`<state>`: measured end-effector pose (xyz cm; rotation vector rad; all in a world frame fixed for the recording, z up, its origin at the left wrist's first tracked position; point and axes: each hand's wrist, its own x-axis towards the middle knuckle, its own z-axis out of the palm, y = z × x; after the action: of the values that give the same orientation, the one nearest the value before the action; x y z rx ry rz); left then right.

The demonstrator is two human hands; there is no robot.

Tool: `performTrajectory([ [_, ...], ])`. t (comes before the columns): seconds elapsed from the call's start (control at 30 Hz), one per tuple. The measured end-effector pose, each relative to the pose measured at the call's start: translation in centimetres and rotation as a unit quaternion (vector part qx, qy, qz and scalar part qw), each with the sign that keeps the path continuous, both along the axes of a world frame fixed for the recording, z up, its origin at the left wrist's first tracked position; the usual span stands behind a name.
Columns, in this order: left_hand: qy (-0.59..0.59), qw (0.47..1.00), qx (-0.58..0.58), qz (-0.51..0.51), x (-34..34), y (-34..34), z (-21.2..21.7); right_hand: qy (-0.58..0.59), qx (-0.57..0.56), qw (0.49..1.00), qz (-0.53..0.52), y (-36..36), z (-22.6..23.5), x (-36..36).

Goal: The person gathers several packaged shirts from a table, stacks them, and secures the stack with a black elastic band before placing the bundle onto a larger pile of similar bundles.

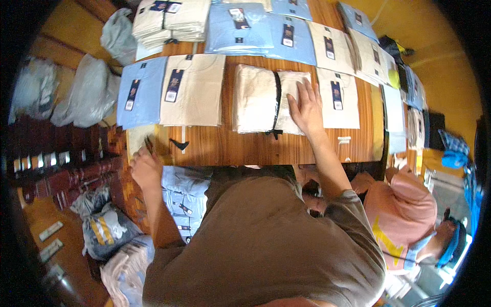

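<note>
The right hand [306, 108] lay flat, fingers spread, on the strapped beige bundle [270, 100]. The left hand [145, 166], at the table's [230, 146] near left edge, pinched a thin dark object [149, 145].

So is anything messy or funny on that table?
Mostly it's tidy: folded shirts lie in neat rows on the wooden table. One small black scrap lies loose on the bare wood near the front edge. The cream bundle under the right hand has a black strap round it.

Warm, even light — soft blur, fisheye bending at edges.
</note>
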<state>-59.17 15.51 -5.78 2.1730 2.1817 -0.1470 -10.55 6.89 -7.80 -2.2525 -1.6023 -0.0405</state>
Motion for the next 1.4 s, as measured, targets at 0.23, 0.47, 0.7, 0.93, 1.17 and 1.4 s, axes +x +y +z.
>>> performTrajectory([
  [0.23,-0.293,0.857,0.119,-0.407,28.5,0.3,-0.2,-0.048,-0.028,0.995,0.084,3.2,-0.1,-0.4],
  [0.47,-0.29,0.874,0.075,-0.383,31.7,1.8,-3.8,0.016,-0.04,0.997,0.059,3.3,-1.5,-0.3],
  [0.7,-0.226,0.897,0.061,-0.376,32.7,2.0,-3.8,0.039,-0.03,0.995,0.082,4.2,-2.1,1.2],
  [0.93,-0.314,0.887,0.006,-0.339,31.5,1.8,-3.7,0.117,0.051,0.981,0.144,2.9,-4.6,3.0],
  [1.17,-0.403,0.891,-0.172,0.115,27.5,1.5,-3.8,0.596,0.002,0.802,-0.049,-1.2,-6.6,9.3],
  [1.4,-0.362,0.889,-0.276,0.036,27.7,-0.3,-2.2,0.745,0.042,0.666,-0.018,-1.5,-0.5,7.5],
])
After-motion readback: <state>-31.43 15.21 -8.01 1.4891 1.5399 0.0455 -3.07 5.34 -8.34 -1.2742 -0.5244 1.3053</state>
